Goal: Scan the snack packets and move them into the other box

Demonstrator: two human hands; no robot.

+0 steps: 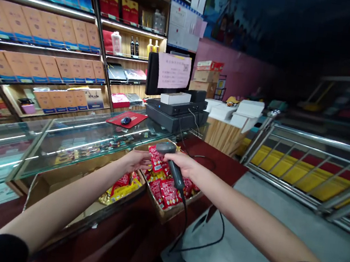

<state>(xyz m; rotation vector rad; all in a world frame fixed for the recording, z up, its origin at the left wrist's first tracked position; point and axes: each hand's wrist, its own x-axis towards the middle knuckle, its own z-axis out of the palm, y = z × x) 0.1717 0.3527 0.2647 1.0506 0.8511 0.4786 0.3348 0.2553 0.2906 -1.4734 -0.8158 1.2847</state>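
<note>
My right hand is wrapped round a dark barcode scanner, its head pointing left and its cable hanging down. My left hand grips the left edge of a red snack packet, just under the scanner's head. Below both hands stands a cardboard box of red and yellow snack packets. To its left, under my left forearm, a longer cardboard box holds yellow and red packets at its right end. My left fingertips are partly hidden by the packet.
Behind the boxes runs a glass display counter with a mouse on a red mat. A monitor stands above a black cash drawer. The scanner cable loops over the right table edge. A metal railing is at right.
</note>
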